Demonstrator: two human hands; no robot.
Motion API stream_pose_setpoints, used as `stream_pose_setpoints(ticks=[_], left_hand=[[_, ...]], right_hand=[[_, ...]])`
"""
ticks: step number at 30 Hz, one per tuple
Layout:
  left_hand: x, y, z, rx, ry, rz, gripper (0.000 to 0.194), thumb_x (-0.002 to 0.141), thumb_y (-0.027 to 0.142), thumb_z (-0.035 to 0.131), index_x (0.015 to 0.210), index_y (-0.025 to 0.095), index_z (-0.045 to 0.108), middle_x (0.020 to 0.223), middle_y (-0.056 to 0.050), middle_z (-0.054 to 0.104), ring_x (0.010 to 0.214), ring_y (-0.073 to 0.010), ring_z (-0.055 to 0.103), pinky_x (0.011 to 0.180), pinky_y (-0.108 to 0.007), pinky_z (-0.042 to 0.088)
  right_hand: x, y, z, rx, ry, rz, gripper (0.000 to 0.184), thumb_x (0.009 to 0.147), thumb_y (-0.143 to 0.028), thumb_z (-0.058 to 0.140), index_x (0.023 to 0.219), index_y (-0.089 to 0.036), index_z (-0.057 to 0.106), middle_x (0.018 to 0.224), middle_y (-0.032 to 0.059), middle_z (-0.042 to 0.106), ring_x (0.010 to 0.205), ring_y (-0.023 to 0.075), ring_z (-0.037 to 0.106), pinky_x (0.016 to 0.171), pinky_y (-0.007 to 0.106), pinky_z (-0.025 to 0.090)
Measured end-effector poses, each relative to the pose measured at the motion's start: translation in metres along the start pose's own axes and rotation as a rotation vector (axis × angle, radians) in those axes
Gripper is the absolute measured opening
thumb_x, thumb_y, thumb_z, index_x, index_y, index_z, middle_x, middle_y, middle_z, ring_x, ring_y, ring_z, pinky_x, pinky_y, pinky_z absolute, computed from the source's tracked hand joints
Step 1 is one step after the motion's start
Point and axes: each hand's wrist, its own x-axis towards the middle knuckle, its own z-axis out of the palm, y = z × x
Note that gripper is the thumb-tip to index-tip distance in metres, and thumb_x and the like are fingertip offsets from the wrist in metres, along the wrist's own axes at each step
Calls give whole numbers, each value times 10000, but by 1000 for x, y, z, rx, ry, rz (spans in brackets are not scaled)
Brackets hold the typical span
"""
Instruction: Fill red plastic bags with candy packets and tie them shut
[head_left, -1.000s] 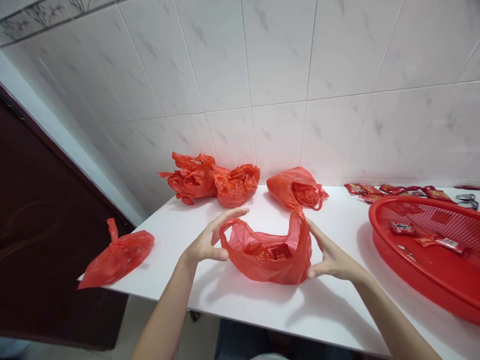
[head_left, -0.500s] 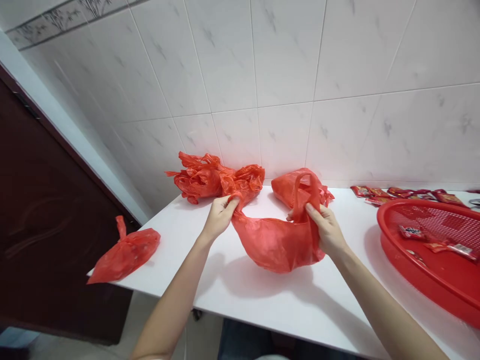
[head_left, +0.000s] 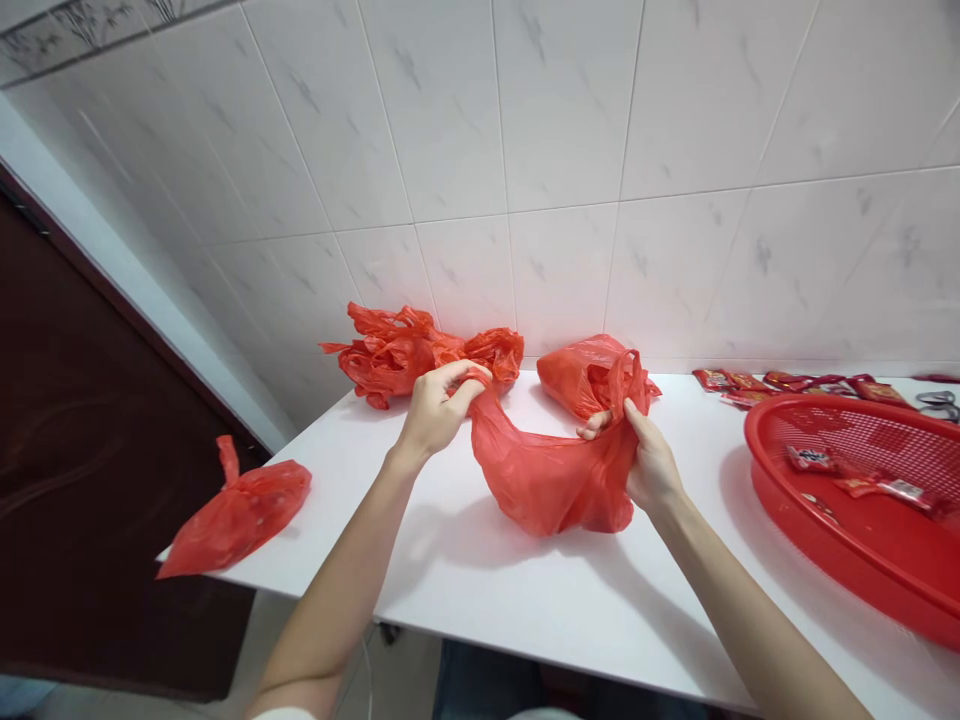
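Note:
A red plastic bag (head_left: 551, 485) hangs between my two hands just above the white table, its lower part bulging. My left hand (head_left: 444, 405) is closed round one gathered handle, thumb against the fingers. The other handle is pinched by my right hand (head_left: 646, 455), with some fingertips showing behind the plastic. What the bag holds cannot be seen. Behind it on the table, a filled red bag (head_left: 585, 370) lies near the wall. Crumpled red bags (head_left: 401, 355) are heaped beyond my left hand.
A tied red bag (head_left: 244, 515) sits at the table's left corner, partly over the edge. On the right stands a red plastic basket (head_left: 795, 540) with a few small packets (head_left: 811, 458). More packets (head_left: 742, 382) and scissors (head_left: 939, 404) lie behind it. The tiled wall (head_left: 562, 150) borders the table.
My left hand has rolled over and gathered its handle tighter. The handle loop at my right hand has been squeezed together. The view has shifted slightly.

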Motion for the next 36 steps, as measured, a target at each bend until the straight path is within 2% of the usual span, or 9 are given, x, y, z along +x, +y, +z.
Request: stream_pose_setpoints(ticks=[3, 5, 8, 12, 18, 22, 25, 32, 36], left_hand=[[5, 7, 0, 49, 26, 4, 157, 681, 227, 592, 770, 183, 713, 599, 38, 586, 588, -129, 525, 611, -252, 439], [9, 13, 1, -1, -25, -7, 136, 671, 223, 622, 763, 177, 712, 562, 50, 549, 547, -113, 498, 583, -247, 430], [12, 25, 5, -137, -157, -30, 118, 700, 268, 699, 761, 168, 716, 701, 2, 671, 650, -135, 596, 642, -260, 484], [13, 37, 11, -288, -338, 7, 186, 724, 287, 787, 869, 177, 752, 902, -47, 747, 864, -189, 679, 807, -310, 531], [15, 36, 25, -453, -570, 134, 167, 777, 234, 787, 933, 179, 771, 948, -71, 752, 936, -196, 680, 862, -329, 533], [17, 29, 37, -437, -556, 138, 186, 798, 230, 770, 976, 174, 767, 992, -78, 753, 964, -199, 682, 870, -328, 532], [18, 22, 47, -375, -510, 131, 191, 814, 244, 750, 989, 168, 765, 1019, -84, 756, 972, -205, 685, 861, -329, 534], [11, 5, 65, -403, -511, 79, 391, 829, 304, 739, 1204, 199, 712, 1155, -107, 736, 1094, -247, 675, 921, -371, 539], [2, -9, 65, -370, -368, 13, 365, 786, 294, 776, 1129, 177, 731, 1119, -109, 740, 972, -218, 700, 868, -355, 564]], right_hand=[[1, 0, 6, 21, -9, -30, 491, 779, -624, 733, 585, -223, 527, 532, -12, 538, 521, 145, 505, 660, 319, 563], [1, 1, 10, 44, 1, -36, 488, 781, -583, 757, 607, -223, 477, 498, -46, 482, 464, 109, 410, 603, 280, 529], [-1, 3, 15, 38, 25, -34, 474, 790, -556, 763, 691, -224, 439, 501, -75, 463, 436, 79, 325, 533, 234, 457], [-4, 4, 23, -109, 17, -54, 429, 832, -567, 708, 785, -227, 451, 536, -81, 440, 466, 79, 349, 475, 202, 343], [-6, -2, 38, -289, -78, -96, 284, 864, -479, 617, 849, -226, 490, 585, -96, 334, 464, 77, 305, 433, 213, 242], [-9, -8, 40, -346, -223, -100, 149, 835, -312, 529, 743, -212, 471, 570, -85, 329, 477, 75, 278, 452, 226, 234], [-12, -13, 38, -341, -291, -77, 196, 813, -294, 540, 684, -214, 417, 555, -79, 333, 496, 79, 293, 472, 231, 244], [-9, -12, 32, -397, -230, -26, 543, 823, -634, 674, 613, -214, 401, 489, -82, 321, 460, 69, 253, 457, 246, 185], [-7, -9, 26, -331, -194, 44, 581, 818, -690, 656, 578, -202, 452, 441, -71, 343, 429, 68, 258, 442, 244, 176]])
